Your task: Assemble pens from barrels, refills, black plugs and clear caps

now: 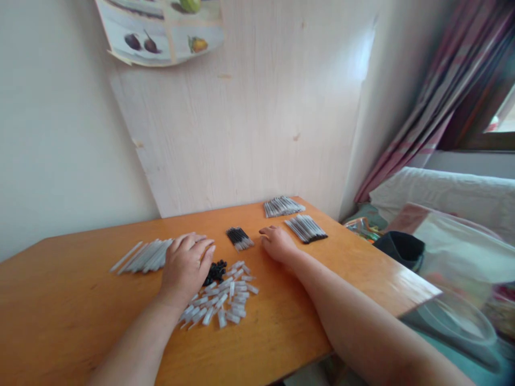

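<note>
My left hand (pixel 187 262) lies palm down, fingers stretched to the right, over the right end of a row of white pen barrels (pixel 148 256). Close beside its thumb is a small heap of black plugs (pixel 216 271). Nearer to me, whitish translucent pen caps (pixel 225 297) are spread in a loose pile. My right hand (pixel 278 243) rests on the table with its fingers loosely bent and nothing visible in them. It lies between a bundle of thin black refills with pale ends (pixel 239 238) and a row of pale pens with black ends (pixel 306 229).
A second stack of pens (pixel 284 206) lies at the back of the orange wooden table (pixel 100 321), near a pale board (pixel 249 134) leaning on the wall. Beyond the table's right edge stand a black container (pixel 400 249) and a clear plastic tub (pixel 454 316).
</note>
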Available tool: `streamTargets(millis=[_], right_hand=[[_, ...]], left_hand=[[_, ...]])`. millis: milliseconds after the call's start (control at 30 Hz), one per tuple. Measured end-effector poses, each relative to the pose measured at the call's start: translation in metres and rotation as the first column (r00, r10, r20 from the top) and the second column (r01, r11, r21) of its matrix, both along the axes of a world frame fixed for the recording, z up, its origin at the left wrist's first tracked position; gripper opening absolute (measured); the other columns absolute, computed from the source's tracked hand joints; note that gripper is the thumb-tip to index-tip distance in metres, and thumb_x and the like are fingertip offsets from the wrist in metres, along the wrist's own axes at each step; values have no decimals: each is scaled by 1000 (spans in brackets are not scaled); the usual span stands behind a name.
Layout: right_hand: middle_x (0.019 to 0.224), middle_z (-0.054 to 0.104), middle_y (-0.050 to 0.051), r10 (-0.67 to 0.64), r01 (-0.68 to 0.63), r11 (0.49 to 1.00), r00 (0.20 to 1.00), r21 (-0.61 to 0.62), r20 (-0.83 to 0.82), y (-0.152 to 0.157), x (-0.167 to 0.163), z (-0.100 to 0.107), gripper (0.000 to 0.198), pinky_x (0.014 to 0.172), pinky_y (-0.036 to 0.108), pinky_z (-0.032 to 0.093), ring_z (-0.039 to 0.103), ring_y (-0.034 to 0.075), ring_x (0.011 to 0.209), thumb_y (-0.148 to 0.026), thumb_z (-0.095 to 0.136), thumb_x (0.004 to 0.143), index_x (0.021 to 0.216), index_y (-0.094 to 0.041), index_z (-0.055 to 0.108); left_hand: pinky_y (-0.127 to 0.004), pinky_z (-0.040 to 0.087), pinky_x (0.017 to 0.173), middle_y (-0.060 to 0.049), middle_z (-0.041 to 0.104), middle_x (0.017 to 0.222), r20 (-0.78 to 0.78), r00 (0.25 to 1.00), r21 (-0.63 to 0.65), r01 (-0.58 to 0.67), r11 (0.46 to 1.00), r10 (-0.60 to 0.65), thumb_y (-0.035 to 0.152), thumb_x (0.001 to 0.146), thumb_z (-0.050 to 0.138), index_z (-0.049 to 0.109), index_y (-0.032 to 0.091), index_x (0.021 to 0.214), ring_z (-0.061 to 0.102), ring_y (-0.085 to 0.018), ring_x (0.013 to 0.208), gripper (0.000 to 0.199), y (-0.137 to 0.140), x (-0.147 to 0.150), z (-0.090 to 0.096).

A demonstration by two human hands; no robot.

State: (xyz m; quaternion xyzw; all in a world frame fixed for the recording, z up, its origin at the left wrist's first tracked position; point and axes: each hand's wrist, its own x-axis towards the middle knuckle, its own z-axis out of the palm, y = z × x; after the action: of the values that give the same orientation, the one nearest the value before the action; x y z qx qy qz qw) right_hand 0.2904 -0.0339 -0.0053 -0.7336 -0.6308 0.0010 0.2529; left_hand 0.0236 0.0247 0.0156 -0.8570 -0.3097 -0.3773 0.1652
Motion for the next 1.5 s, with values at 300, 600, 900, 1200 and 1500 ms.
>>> streamTargets(millis=[300, 600, 900, 1200, 1500], right_hand=[[110, 67, 10, 42, -42, 999, 999, 9, 10, 3, 1, -8, 33, 90, 24, 40, 60, 19, 104, -25, 43, 91, 110, -16, 68], [110, 68, 10, -10, 11, 999, 999, 40, -37, 9, 10, -22, 31, 89, 25, 41, 60, 19, 104, -24, 46, 88, 108, -16, 69], [110, 68, 9, -86, 89, 996, 993, 28, -79, 14, 17, -30, 32, 89, 26, 42, 61, 20, 104, -26, 48, 86, 108, -17, 69], [92, 71, 10, -124, 112, 991, 977, -78, -172, 24, 16, -12, 25, 70, 26, 43, 63, 21, 86, -28, 55, 78, 91, -16, 72], [60, 61, 3, -155, 168, 986, 914, 2, -374, 35, -9, -3, 30, 50, 24, 34, 55, 16, 59, -37, 50, 79, 80, -16, 71]], left_hand=[[-38, 41, 90, -7, 71, 98, 115, 984, -165, -118, 979, 138, 39, 89, 47, 70, 21, 96, 61, -24, 95, 30, 22, -20, -3], [-32, 45, 76, -9, 73, 99, 267, 794, -497, -373, 783, 547, 37, 85, 48, 70, 20, 99, 64, -23, 89, 31, 58, -65, -12], [-35, 43, 73, -9, 71, 95, -17, 776, -550, -534, 642, 630, 36, 80, 51, 71, 25, 88, 63, -27, 89, 24, 56, -63, -19], [-50, 36, 89, -12, 64, 111, -118, 754, -460, -618, 637, 646, 43, 77, 55, 70, 27, 91, 51, -35, 110, 26, 46, -53, -20], [-49, 34, 90, -13, 65, 108, -151, 740, -405, -651, 642, 655, 33, 77, 56, 71, 24, 86, 49, -33, 110, 19, 40, -49, -19]])
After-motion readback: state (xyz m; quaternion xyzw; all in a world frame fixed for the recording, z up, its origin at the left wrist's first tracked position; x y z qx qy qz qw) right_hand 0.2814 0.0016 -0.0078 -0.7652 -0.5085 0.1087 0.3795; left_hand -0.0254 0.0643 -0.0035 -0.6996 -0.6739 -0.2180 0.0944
